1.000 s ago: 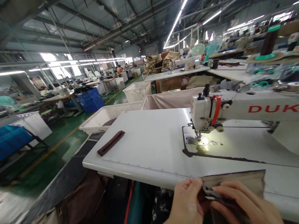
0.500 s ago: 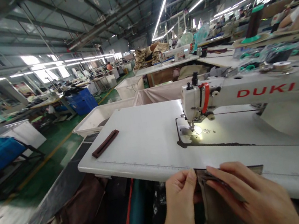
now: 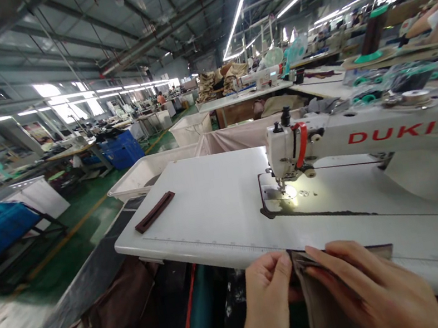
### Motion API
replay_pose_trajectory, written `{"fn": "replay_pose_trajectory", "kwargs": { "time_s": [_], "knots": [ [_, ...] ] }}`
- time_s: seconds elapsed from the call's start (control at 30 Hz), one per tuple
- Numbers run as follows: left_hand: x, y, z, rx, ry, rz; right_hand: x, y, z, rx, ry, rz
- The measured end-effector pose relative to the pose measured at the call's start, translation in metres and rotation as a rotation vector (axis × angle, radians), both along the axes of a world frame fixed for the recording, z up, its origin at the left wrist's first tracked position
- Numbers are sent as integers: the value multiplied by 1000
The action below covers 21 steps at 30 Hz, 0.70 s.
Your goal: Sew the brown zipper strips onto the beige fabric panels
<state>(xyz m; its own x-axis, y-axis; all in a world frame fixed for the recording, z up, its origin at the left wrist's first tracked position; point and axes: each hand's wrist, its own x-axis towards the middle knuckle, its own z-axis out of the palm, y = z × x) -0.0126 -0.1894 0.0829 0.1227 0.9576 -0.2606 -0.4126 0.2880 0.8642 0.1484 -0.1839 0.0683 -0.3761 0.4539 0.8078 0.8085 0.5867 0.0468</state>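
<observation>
At the table's front edge, a brownish-grey piece of fabric (image 3: 317, 299) hangs down between my hands, its upper edge folded. My left hand (image 3: 269, 291) pinches the left corner of that edge between thumb and fingers. The fabric's fold is gripped by my right hand (image 3: 371, 284), whose fingers lie over it and hide part of it. A flat strip of the fabric shows on the tabletop beyond my right fingers. Behind my hands stands a white sewing machine (image 3: 365, 129), its lamp lighting the needle plate (image 3: 287, 191). No fabric lies beneath the needle.
A dark brown slotted strip (image 3: 155, 212) lies on the left of the white table (image 3: 212, 199). Pale bins (image 3: 136, 173) stand beyond its far edge. Brown fabric (image 3: 113, 312) hangs at lower left. A thread cone (image 3: 372, 35) rises at the right.
Both hands have shifted slightly to the right with the fabric, and its folded edge has parted a little between them. The machine and the slotted strip stay in place.
</observation>
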Motion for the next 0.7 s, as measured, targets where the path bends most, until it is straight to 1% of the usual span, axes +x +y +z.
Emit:
{"fn": "replay_pose_trajectory", "kwargs": {
  "time_s": [0.1, 0.17, 0.3, 0.4, 0.47, 0.6, 0.7],
  "knots": [
    [0, 0, 2, -27, -36, -18, 0, 5, -4, -58, 64, 69],
    [-1, 0, 4, -46, -53, -25, 0, 7, -6, -63, 82, 81],
    [-1, 2, 4, -94, -91, -58, 4, 8, -9, 5, 15, 68],
    [0, 3, 3, -124, -101, -71, 6, 8, -8, 74, -81, 97],
    [1, 3, 1, -148, -118, -63, 7, 9, -7, 91, -112, 116],
    [0, 2, -1, -170, -145, -39, 9, 10, -8, 24, -51, 141],
    [-1, 2, -1, -153, -123, -40, 11, 7, -10, -4, -63, 124]
  ]
}}
